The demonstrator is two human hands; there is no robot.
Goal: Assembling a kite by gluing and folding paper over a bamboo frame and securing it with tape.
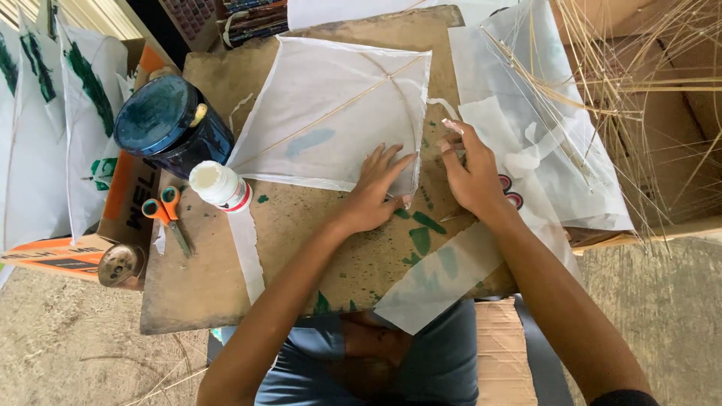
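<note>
Work surface: a stained brown board (226, 293). A white paper kite (331, 113) lies at its centre. Near the left edge: dark blue tin (169, 120), white glue bottle (219, 186), orange-handled scissors (165, 214). Loose white paper sheets (526, 128) overlap the right edge.

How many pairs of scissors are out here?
2: orange-handled scissors on the board's left edge by the white glue bottle; red-handled scissors mostly hidden under the right hand. Others may lie under paper.

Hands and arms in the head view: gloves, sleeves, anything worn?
No gloves, rings, watch or bands on the left hand or the right hand. Both forearms are bare. Only a dark sleeve edge shows at the right upper arm, at the bottom of the picture. No markings visible.
</note>
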